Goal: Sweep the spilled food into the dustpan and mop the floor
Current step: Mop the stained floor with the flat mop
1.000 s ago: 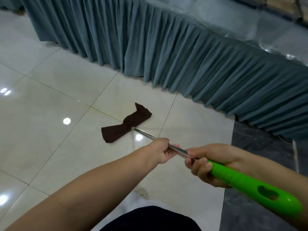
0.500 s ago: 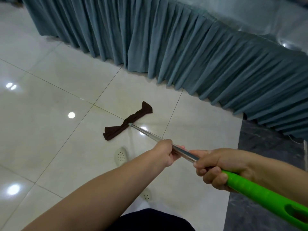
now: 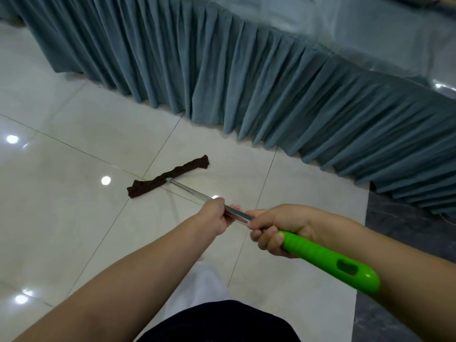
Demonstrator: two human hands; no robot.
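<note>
Left hand (image 3: 214, 215) curls round the mop's metal pole (image 3: 197, 193) at centre frame; right hand (image 3: 276, 227) grips where the pole meets the green handle (image 3: 328, 262). The brown mop head (image 3: 167, 176) lies flat on the tiles (image 3: 61, 193), centre-left, near the pleated skirt (image 3: 271, 90).

I see the mop (image 3: 246, 219): thin metal shaft w/ green plastic grip at the near end, slanting toward 10 o'clock. Its dark brown cloth head (image 3: 167, 176) lies flat on the glossy white tile floor (image 3: 61, 206), stretched approx 8-to-2 o'clock.
</note>
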